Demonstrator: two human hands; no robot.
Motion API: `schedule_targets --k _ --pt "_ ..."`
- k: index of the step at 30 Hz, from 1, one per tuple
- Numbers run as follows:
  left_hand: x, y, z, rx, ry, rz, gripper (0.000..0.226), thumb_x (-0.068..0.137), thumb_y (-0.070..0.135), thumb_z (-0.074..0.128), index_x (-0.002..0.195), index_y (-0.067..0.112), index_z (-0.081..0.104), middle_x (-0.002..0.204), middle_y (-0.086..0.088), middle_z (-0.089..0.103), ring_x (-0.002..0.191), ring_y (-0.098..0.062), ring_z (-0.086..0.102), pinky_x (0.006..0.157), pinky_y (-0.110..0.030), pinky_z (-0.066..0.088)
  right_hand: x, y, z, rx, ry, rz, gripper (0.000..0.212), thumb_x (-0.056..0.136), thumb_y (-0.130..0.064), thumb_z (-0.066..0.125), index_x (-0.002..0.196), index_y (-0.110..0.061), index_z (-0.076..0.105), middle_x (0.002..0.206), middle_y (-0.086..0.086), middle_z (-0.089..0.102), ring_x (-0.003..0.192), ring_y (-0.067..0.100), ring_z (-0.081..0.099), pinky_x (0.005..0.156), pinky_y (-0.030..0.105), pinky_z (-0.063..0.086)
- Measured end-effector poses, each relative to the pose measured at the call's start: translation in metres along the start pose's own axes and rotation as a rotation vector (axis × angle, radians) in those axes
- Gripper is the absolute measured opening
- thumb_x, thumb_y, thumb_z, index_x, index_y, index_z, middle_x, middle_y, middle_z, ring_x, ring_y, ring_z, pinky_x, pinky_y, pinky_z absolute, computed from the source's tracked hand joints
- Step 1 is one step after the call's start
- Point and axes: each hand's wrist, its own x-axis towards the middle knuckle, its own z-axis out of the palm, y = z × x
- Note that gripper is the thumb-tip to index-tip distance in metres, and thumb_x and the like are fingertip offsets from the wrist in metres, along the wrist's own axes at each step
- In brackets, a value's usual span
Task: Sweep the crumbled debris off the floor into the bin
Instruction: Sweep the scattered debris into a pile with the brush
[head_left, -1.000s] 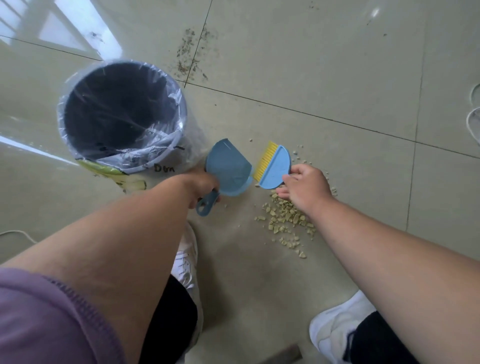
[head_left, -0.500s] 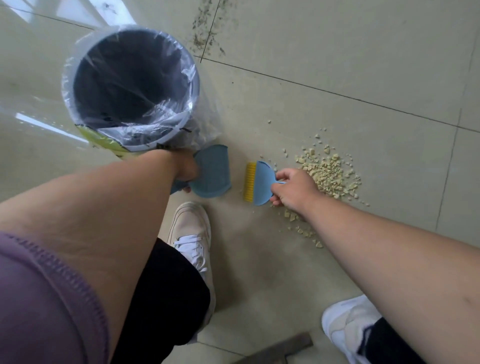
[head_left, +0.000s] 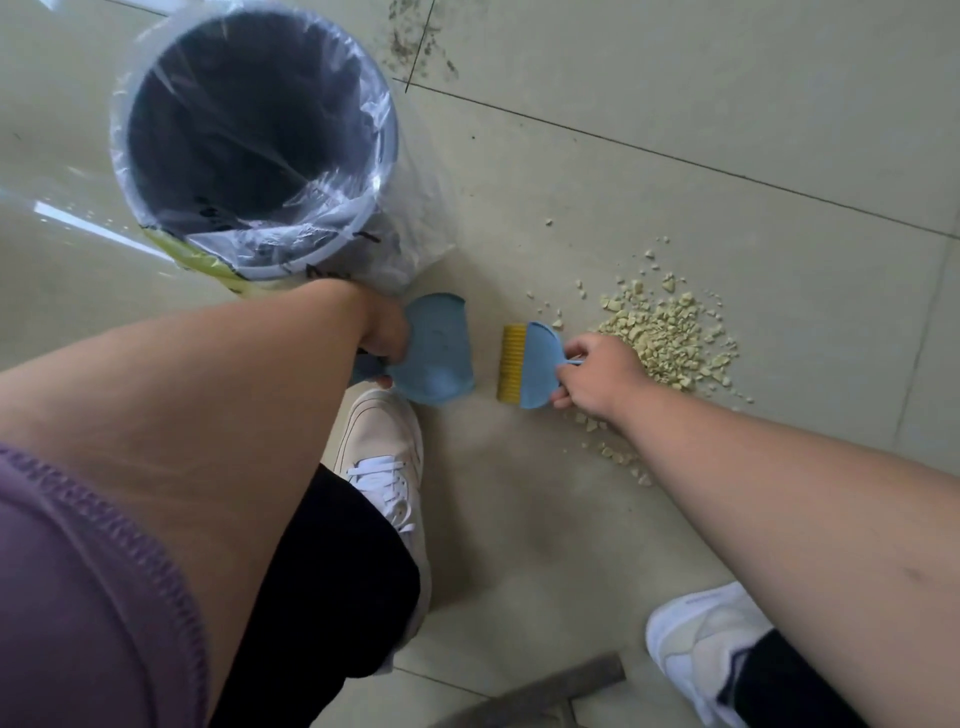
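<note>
1. Nearest, loose crumbs trail across the floor below the right wrist.
2. Left hand is closed around the dustpan; right hand clamps the brush, bristles facing the pan.
3. Right of the brush, the debris pile sits unswept.
4. Far left, the lined bin waits. Nearly everything looks left to do.

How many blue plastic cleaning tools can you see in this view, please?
2. The dustpan sits on the floor just below the bin, held by the left hand. The brush, beside it, is held by the right hand. None appears hidden.
</note>
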Motion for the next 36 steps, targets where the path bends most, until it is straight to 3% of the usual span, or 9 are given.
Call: schedule_targets --k 2,5,8,13,16,21,25,30,36 --pt "0.003 0.005 0.007 -0.032 -0.063 0.018 0.005 0.097 0.003 0.064 0.099 0.007 0.064 0.052 0.000 0.073 0.070 -0.021 0.069 0.050 -0.021 0.058 -0.001 0.011 -0.015 0.014 0.035 0.043 0.019 0.095 -0.001 0.059 0.110 -0.011 0.063 0.078 0.020 0.074 0.059 0.025 0.076 0.065 0.043 0.066" --pt "0.007 0.013 0.017 -0.048 -0.151 0.072 0.018 0.097 -0.002 0.053 0.093 0.000 0.070 0.068 -0.011 0.075 0.070 -0.030 0.070 0.065 -0.029 0.056 -0.003 0.024 -0.040 0.012 0.102 0.078 0.022 0.095 0.000 0.056 0.114 -0.011 0.062 0.084 0.021 0.074 0.057 0.022 0.075 0.060 0.035 0.064" --pt "0.004 0.024 0.018 -0.032 -0.066 0.060 0.005 0.097 0.006 0.063 0.094 0.006 0.066 0.062 -0.002 0.075 0.053 -0.016 0.072 0.049 -0.022 0.056 -0.006 0.035 -0.058 0.003 0.159 0.097 0.022 0.094 -0.002 0.057 0.113 -0.012 0.063 0.083 0.020 0.075 0.061 0.024 0.077 0.072 0.043 0.066" --pt "0.001 0.025 0.016 0.036 -0.007 0.097 0.008 0.101 0.008 0.060 0.108 0.007 0.062 0.102 -0.013 0.071 0.074 -0.023 0.069 0.053 -0.027 0.057 -0.016 0.037 -0.067 -0.017 0.216 0.084 0.022 0.092 -0.006 0.060 0.112 -0.016 0.063 0.074 0.013 0.076 0.059 0.019 0.076 0.074 0.040 0.065" --pt "0.004 0.016 0.019 -0.036 0.046 0.148 0.018 0.104 0.003 0.047 0.113 -0.008 0.059 0.086 -0.022 0.067 0.051 -0.022 0.068 0.038 -0.025 0.050 -0.027 0.029 -0.059 0.031 0.150 0.047 0.027 0.093 -0.003 0.059 0.119 -0.011 0.060 0.078 0.018 0.075 0.061 0.021 0.077 0.071 0.040 0.065" --pt "-0.001 0.008 0.014 0.002 0.111 0.202 0.029 0.102 -0.001 0.044 0.127 -0.011 0.056 0.111 -0.033 0.066 0.034 -0.018 0.066 0.031 -0.026 0.047 -0.044 0.014 -0.022 0.030 0.013 -0.025 0.021 0.091 0.001 0.059 0.110 -0.006 0.062 0.078 0.019 0.073 0.065 0.028 0.077 0.071 0.047 0.065" --pt "-0.013 0.003 0.012 0.080 0.109 0.195 0.019 0.101 -0.002 0.049 0.112 -0.009 0.062 0.079 -0.021 0.071 0.025 -0.008 0.057 0.029 -0.019 0.042 -0.045 0.009 0.007 -0.023 -0.070 -0.036 0.025 0.091 -0.001 0.058 0.115 -0.006 0.062 0.075 0.019 0.074 0.059 0.024 0.075 0.064 0.039 0.065" --pt "-0.011 0.000 0.014 0.120 0.112 0.195 0.024 0.099 -0.002 0.053 0.117 -0.014 0.064 0.080 -0.020 0.073 0.059 -0.029 0.075 0.038 -0.028 0.048 -0.041 0.012 0.012 -0.082 -0.076 -0.032 0.023 0.094 -0.001 0.059 0.115 -0.009 0.064 0.085 0.020 0.073 0.046 0.010 0.068 0.041 0.018 0.048" --pt "0.001 0.009 0.015 0.135 0.093 0.130 0.028 0.095 0.005 0.064 0.122 0.000 0.070 0.095 -0.012 0.078 0.075 -0.027 0.078 0.054 -0.028 0.060 -0.028 0.030 -0.019 -0.090 -0.028 -0.002 0.020 0.094 -0.002 0.059 0.112 -0.009 0.064 0.076 0.018 0.075 0.059 0.021 0.075 0.063 0.036 0.064"
